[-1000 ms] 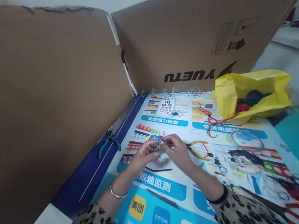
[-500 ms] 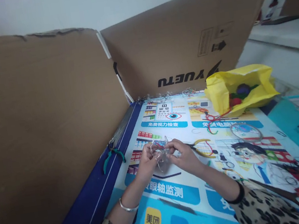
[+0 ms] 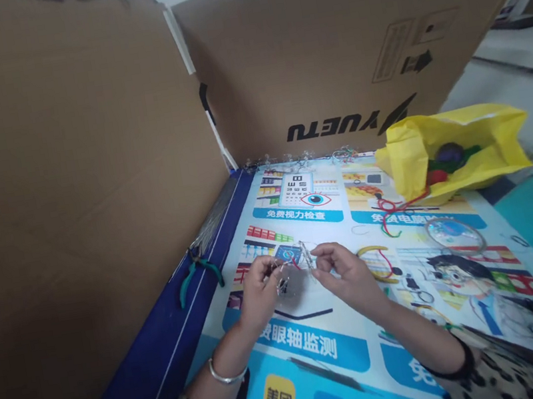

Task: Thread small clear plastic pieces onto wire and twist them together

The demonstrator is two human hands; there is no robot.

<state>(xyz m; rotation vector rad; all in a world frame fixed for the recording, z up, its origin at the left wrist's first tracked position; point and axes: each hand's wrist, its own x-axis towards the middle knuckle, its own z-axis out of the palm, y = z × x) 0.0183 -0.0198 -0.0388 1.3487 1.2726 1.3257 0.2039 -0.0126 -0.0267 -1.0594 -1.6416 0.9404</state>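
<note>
Cardboard panel (image 3: 67, 190) stands upright along our far left, a second one (image 3: 323, 49) printed YUETU meeting it at the back corner. At the foot of the left panel, on the dark blue edge of the printed poster (image 3: 320, 346) that covers the worktop, lie green-handled pliers (image 3: 197, 271).

Moving right, our left hand (image 3: 256, 290), silver bangle (image 3: 226, 376) on the wrist, is raised just over the poster with its fingertips pinched together on the left end of a small tangle of thin silver wire (image 3: 293, 264). The wire piece sits between our two hands, near the middle of the poster, held just above it. We cannot make out its exact shape; it is too fine and glinting.

Our right hand (image 3: 346, 274) meets it from the other side, thumb and forefinger closed on the right end of the same wire, the other fingers loosely curled. A dark band circles that wrist.

Just right of the right hand, yellow-handled pliers (image 3: 377, 261) rest on the poster, partly hidden behind it. Further right lies a clear round disc (image 3: 454, 234); behind it a loop of red wire (image 3: 392, 210) trails from a crumpled yellow bag (image 3: 454, 143) holding dark and red items
</note>
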